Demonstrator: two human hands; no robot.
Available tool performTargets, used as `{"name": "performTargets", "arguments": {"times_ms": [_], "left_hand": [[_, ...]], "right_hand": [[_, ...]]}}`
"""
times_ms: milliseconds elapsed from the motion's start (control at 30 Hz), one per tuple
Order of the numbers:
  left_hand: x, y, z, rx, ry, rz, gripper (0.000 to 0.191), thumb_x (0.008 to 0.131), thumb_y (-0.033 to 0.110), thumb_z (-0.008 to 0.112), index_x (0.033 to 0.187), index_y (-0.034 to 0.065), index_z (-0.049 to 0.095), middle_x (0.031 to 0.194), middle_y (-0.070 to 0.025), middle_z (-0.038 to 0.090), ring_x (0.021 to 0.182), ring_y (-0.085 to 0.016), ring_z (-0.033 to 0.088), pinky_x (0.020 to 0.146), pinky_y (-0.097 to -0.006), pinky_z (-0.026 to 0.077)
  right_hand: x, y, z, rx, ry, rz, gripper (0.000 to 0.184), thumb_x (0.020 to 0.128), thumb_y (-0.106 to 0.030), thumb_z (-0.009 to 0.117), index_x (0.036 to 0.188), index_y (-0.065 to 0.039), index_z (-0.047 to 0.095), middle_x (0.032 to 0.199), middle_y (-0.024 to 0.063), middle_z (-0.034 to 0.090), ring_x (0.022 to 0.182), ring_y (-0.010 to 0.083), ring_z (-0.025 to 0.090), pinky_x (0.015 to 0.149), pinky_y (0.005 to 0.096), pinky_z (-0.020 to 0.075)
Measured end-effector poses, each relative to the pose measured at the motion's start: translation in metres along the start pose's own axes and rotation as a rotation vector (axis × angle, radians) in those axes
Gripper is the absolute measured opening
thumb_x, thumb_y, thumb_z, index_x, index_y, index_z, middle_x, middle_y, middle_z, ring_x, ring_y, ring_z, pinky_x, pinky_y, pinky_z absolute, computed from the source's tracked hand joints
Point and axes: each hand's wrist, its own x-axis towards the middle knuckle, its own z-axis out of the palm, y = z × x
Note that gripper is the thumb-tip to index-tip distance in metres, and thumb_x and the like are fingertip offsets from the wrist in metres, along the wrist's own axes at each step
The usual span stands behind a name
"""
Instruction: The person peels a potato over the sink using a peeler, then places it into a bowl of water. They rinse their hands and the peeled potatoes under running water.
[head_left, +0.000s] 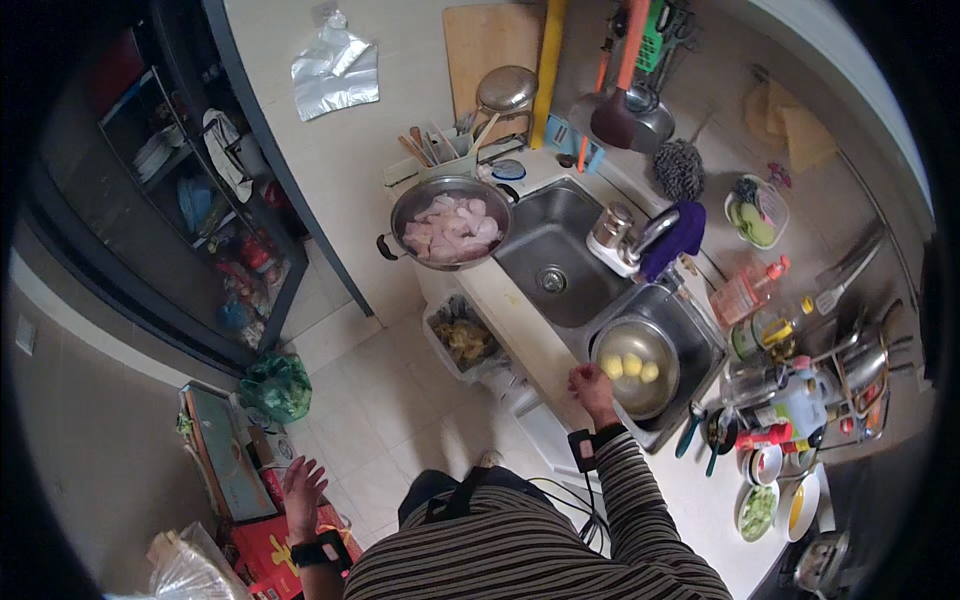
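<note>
My left hand (304, 491) hangs out to the left over the floor side, fingers apart, with nothing in it. Below it lies a red printed box or bag (281, 551). My right hand (592, 390) is over the front edge of the counter (517, 315), its fingers loosely curled; whether something small is in them I cannot tell. Just right of it, a round metal basin (637, 397) stands in the smaller sink bowl (694, 330), holding three peeled potatoes (631, 365) in what looks like water. Further off, a two-handled steel pot (397, 202) of raw chicken pieces (454, 229) rests beside the larger sink bowl (551, 232).
A bin (461, 341) with peelings stands below the counter. The faucet (652, 232), draped with a purple cloth (671, 240), rises behind the sink. Bottles (795, 405), a peeler-like tool (690, 431) and bowls of chopped greens (757, 512) crowd the right. Cables (592, 517) hang near my right forearm.
</note>
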Motion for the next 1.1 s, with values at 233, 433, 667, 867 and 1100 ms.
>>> {"name": "performTargets", "arguments": {"times_ms": [233, 433, 667, 867, 1100], "left_hand": [[0.104, 0.014, 0.002, -0.043, -0.019, -0.132, 0.039, 0.086, 0.028, 0.053, 0.117, 0.0061, 0.044, 0.105, -0.0098, 0.055, 0.092, -0.022, 0.057, 0.074, -0.0326, 0.048], [0.25, 0.064, 0.045, 0.087, -0.229, -0.12, 0.036, 0.087, 0.026, 0.053, 0.116, 0.006, 0.045, 0.107, -0.0106, 0.055, 0.091, -0.021, 0.058, 0.075, -0.0315, 0.049], [0.38, 0.112, 0.161, 0.173, -0.574, -0.179, 0.036, 0.088, 0.03, 0.052, 0.114, 0.0048, 0.049, 0.104, -0.0104, 0.057, 0.092, -0.018, 0.058, 0.078, -0.0302, 0.048], [0.437, 0.12, 0.283, 0.217, -0.974, -0.307, 0.044, 0.087, 0.038, 0.049, 0.116, 0.0051, 0.049, 0.108, -0.0092, 0.057, 0.094, -0.02, 0.058, 0.081, -0.0323, 0.047], [0.431, 0.1, 0.327, 0.172, -1.233, -0.762, 0.039, 0.086, 0.031, 0.047, 0.112, 0.0015, 0.053, 0.099, -0.0115, 0.062, 0.086, -0.025, 0.061, 0.081, -0.034, 0.047]], "right_hand": [[0.1, -0.076, 0.07, -0.478, 0.221, -0.345, 0.048, 0.068, -0.033, 0.07, 0.107, -0.008, 0.056, 0.092, 0.016, 0.061, 0.09, 0.0254, 0.059, 0.077, 0.036, 0.0463], [0.166, -0.081, 0.086, -0.359, 0.02, -0.07, 0.039, 0.069, -0.032, 0.069, 0.1, -0.009, 0.062, 0.088, 0.0097, 0.065, 0.082, 0.0224, 0.062, 0.072, 0.032, 0.0475], [0.146, -0.07, 0.092, -0.326, 0.249, 0.016, 0.024, 0.073, -0.027, 0.064, 0.087, -0.007, 0.066, 0.079, 0.0113, 0.065, 0.074, 0.0216, 0.063, 0.067, 0.0313, 0.0481], [0.13, -0.081, 0.099, -0.375, 0.353, -0.111, 0.022, 0.072, -0.022, 0.064, 0.086, -0.005, 0.064, 0.082, 0.0134, 0.063, 0.076, 0.0276, 0.062, 0.069, 0.0353, 0.0486], [0.089, -0.101, 0.126, -0.255, 0.265, -0.183, 0.017, 0.077, -0.018, 0.057, 0.086, -0.006, 0.064, 0.086, 0.0151, 0.061, 0.08, 0.031, 0.058, 0.072, 0.0375, 0.0466]]}}
